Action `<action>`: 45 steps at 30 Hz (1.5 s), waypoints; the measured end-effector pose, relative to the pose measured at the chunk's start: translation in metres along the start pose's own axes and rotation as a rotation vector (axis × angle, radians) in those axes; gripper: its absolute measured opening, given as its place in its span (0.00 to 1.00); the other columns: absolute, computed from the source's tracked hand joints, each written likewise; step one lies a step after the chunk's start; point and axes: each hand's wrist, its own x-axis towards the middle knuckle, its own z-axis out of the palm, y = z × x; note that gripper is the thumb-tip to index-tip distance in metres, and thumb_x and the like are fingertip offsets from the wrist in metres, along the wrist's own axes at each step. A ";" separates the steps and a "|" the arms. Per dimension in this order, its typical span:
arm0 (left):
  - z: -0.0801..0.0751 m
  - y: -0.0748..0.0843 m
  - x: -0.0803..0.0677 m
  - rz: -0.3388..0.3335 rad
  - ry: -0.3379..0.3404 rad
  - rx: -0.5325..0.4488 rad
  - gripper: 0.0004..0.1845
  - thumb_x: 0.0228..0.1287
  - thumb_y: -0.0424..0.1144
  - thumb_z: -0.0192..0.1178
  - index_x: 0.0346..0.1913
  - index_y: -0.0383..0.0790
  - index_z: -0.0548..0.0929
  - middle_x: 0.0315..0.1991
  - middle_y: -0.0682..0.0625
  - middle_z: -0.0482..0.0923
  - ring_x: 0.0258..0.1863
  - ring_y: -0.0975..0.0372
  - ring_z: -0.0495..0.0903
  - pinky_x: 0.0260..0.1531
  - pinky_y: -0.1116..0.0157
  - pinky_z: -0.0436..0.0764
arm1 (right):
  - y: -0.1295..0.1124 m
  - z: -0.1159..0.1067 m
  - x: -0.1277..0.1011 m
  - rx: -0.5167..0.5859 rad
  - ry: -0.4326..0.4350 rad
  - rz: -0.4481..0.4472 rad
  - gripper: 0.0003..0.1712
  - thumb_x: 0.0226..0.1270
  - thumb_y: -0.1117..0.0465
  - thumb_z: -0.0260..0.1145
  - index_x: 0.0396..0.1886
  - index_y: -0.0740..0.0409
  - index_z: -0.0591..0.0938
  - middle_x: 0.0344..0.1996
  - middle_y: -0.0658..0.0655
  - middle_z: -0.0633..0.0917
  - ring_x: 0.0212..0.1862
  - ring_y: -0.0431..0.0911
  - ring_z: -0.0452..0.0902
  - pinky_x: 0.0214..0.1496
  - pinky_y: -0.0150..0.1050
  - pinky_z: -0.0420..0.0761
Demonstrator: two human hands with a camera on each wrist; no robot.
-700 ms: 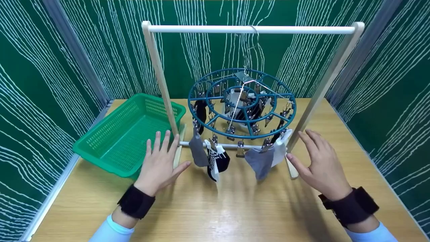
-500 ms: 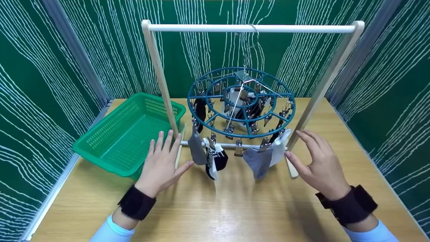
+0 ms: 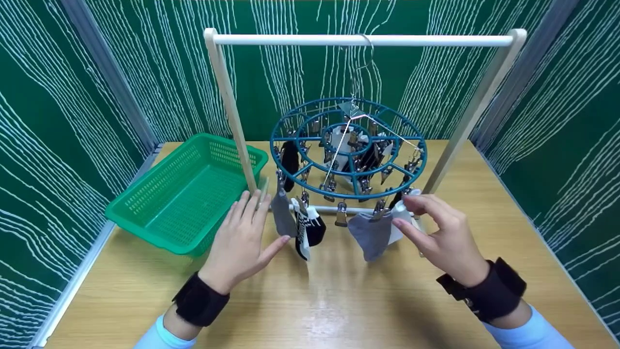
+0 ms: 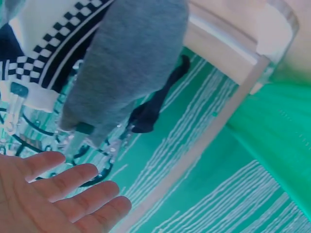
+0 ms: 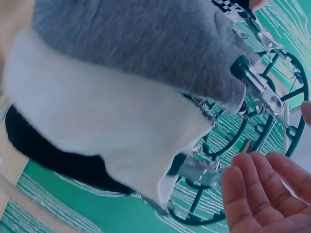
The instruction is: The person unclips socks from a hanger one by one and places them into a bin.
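Since the earlier frame, the right hand [image 3: 445, 230] has moved inward to the white sock [image 5: 97, 107]; the left hand [image 3: 242, 237] has shifted slightly inward. From left to right: the basket [image 3: 193, 198] lies to the left of the left hand and beyond it. That hand shows its back to the head camera, fingers extended, thumb spread inward, holding nothing. Just beyond its thumb hangs a grey sock [image 3: 283, 215], then a patterned sock [image 3: 302, 237]. The rack [image 3: 356, 173] hangs beyond and between the hands. A second grey sock [image 3: 370, 232] hangs left of the right thumb. The white sock, next to it, lies at the right hand, whose thumb and fingers are parted; whether they touch the cloth cannot be told.
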 end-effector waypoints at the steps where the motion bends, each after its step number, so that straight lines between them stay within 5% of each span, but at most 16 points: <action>1: 0.000 0.001 0.000 0.017 0.022 -0.001 0.47 0.77 0.68 0.57 0.80 0.32 0.69 0.78 0.30 0.71 0.79 0.36 0.69 0.78 0.38 0.72 | -0.001 0.001 0.001 0.006 -0.005 0.007 0.29 0.50 0.79 0.83 0.55 0.69 0.88 0.44 0.64 0.92 0.43 0.47 0.85 0.58 0.16 0.79; 9: -0.004 0.014 -0.002 0.102 0.149 -0.059 0.40 0.77 0.63 0.62 0.73 0.31 0.76 0.70 0.32 0.79 0.72 0.41 0.79 0.71 0.44 0.81 | -0.006 0.011 0.011 0.060 -0.071 0.111 0.19 0.58 0.77 0.81 0.51 0.69 0.89 0.45 0.61 0.93 0.45 0.50 0.89 0.58 0.17 0.80; 15: -0.007 0.027 -0.003 0.151 0.178 -0.131 0.39 0.77 0.61 0.64 0.72 0.30 0.77 0.69 0.32 0.80 0.70 0.42 0.81 0.71 0.45 0.82 | -0.005 0.018 0.017 0.099 -0.142 0.160 0.15 0.64 0.74 0.79 0.49 0.68 0.90 0.44 0.60 0.94 0.46 0.52 0.90 0.56 0.18 0.83; 30: 0.002 0.051 -0.001 0.318 0.291 -0.242 0.28 0.71 0.49 0.73 0.63 0.30 0.83 0.59 0.39 0.87 0.59 0.50 0.87 0.61 0.56 0.89 | -0.007 0.032 0.024 0.173 -0.159 0.186 0.10 0.62 0.75 0.79 0.43 0.66 0.91 0.37 0.58 0.94 0.41 0.38 0.86 0.46 0.22 0.86; 38: 0.014 0.060 0.001 0.317 0.217 -0.337 0.23 0.75 0.47 0.70 0.61 0.31 0.84 0.55 0.41 0.89 0.56 0.53 0.89 0.59 0.59 0.90 | -0.009 0.038 0.025 0.201 -0.154 0.180 0.09 0.62 0.75 0.79 0.41 0.67 0.90 0.36 0.60 0.93 0.39 0.36 0.86 0.43 0.20 0.86; 45: 0.027 0.066 0.003 0.239 0.093 -0.469 0.21 0.78 0.46 0.67 0.59 0.31 0.85 0.53 0.40 0.90 0.54 0.53 0.90 0.57 0.56 0.91 | -0.011 0.042 0.026 0.188 -0.167 0.195 0.09 0.62 0.73 0.80 0.42 0.66 0.91 0.37 0.58 0.94 0.39 0.41 0.88 0.47 0.27 0.89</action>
